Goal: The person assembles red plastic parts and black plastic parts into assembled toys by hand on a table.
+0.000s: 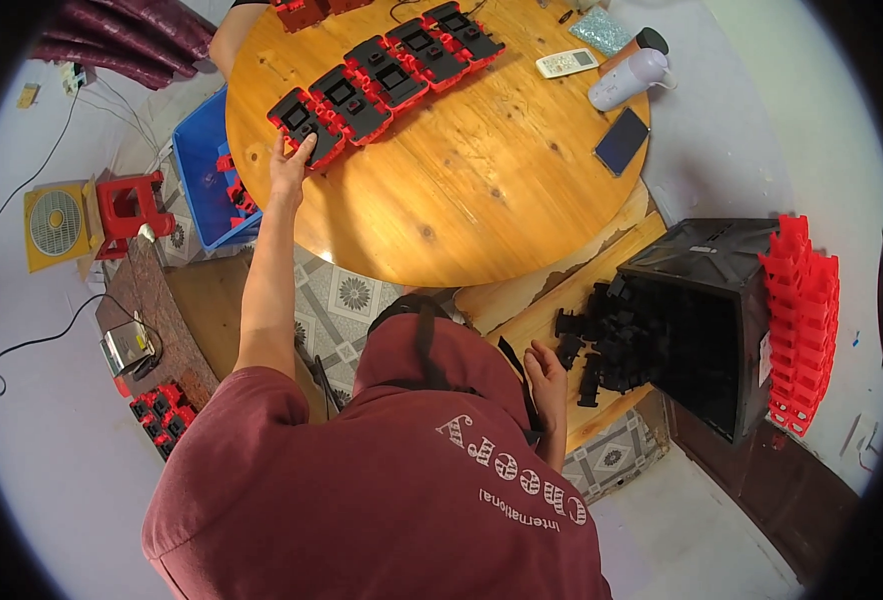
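Note:
On the round wooden table, a slanting row of several red plastic units with black top plates (399, 85) runs from the left edge toward the back. My left hand (290, 165) grips the near edge of the leftmost red and black plastic unit (324, 150), its thumb on the unit and its other fingers along the red side. Low on the right, my right hand (549, 385) hangs beside a loose heap of small black plastic parts (617, 345) on a wooden bench. Its fingers are loosely bent and apart, and nothing shows in them.
A black crate (707, 320) lies on its side by the heap, with stacked red plastic parts (800, 325) behind it. A blue bin (197, 185) stands left of the table (462, 210). A phone (622, 141), lilac bottle (630, 80) and remote (567, 64) lie at the table's right.

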Motion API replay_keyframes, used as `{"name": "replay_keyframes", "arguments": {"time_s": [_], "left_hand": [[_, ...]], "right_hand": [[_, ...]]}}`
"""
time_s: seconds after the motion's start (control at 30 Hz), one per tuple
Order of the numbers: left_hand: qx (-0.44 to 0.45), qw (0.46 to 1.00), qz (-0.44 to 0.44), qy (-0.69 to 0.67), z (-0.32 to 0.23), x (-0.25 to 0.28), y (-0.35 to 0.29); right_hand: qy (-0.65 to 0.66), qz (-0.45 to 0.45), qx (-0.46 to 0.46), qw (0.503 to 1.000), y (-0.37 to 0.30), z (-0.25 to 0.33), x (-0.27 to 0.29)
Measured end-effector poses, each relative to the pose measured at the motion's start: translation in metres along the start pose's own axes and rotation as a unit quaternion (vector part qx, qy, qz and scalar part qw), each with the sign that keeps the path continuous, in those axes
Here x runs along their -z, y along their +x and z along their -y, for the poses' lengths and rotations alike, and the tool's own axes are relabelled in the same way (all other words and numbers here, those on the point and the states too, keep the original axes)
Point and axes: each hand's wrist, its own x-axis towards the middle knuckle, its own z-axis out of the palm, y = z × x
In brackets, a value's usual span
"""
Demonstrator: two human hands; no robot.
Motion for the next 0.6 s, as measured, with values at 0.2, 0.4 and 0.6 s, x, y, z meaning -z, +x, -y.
{"name": "replay_keyframes", "arguments": {"time_s": [0.2, 0.4, 0.6], "left_hand": [[0.002, 0.999, -0.04, 0.037, -0.012, -0.019, -0.012], [-0.118, 0.939, -0.175, 0.272, 0.003, 0.027, -0.015], [-0.273, 0.921, -0.121, 0.251, 0.009, -0.07, -0.061]], "right_hand": [[-0.128, 0.002, 0.037, 0.991, 0.014, 0.005, -0.007], [0.083, 0.295, 0.26, 0.916, -0.003, 0.144, -0.073], [-0.232, 0.111, 0.275, 0.926, 0.047, 0.069, -0.042]]}}
